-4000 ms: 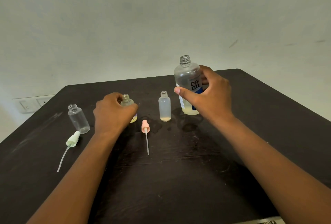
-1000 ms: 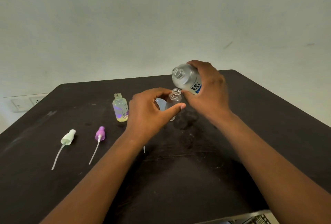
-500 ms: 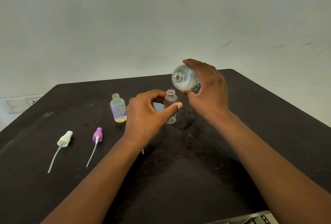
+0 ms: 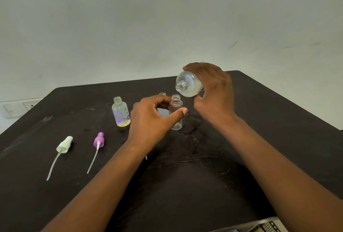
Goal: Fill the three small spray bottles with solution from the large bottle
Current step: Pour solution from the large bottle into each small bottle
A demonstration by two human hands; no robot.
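From the head camera, the right hand (image 4: 213,92) is gripping the large bottle (image 4: 188,86), tipping its open neck toward the clear small bottle (image 4: 176,113), which the left hand (image 4: 152,120) is pinching upright on the table (image 4: 259,139). A flowered bottle (image 4: 121,112) is standing just left.

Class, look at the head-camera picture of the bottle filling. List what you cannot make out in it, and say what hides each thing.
1. Third small bottle: only its rim shows; the left hand covers the rest.
2. Large bottle: its label and base are behind the right hand.
3. Clear bottle: too clear to tell any liquid level.
4. Third spray top: only a tube tip shows beside the left forearm.
5. Object at the bottom edge: cut off by the frame.
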